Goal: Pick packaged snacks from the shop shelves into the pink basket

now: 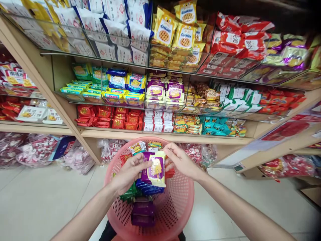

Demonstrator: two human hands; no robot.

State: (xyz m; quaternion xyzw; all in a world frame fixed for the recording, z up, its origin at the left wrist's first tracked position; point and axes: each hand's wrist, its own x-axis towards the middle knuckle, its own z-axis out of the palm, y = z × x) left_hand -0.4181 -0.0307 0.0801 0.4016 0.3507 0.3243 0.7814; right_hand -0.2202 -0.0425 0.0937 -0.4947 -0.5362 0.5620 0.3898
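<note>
Both hands meet over a pink perforated basket (187, 197). My left hand (130, 170) is closed on the left side of a purple and cream biscuit pack (156, 167), its thumb across the front. At the pack's upper right corner, the fingers of my right hand (177, 157) pinch the cream edge. Below the pack, inside the basket, lie a blue pack (150, 188), a green pack (130, 193) and dark purple packs (142, 212). More small colourful packs (137, 147) rest near the basket's far rim.
Ahead stands a shelf unit (175, 136) with clear dividers and rows of wrapped snacks, among them yellow cookie packs (185, 35) and purple biscuit packs (155, 88). Bags of goods (37, 149) sit on the floor beneath. Tiled floor (215, 207) surrounds the basket.
</note>
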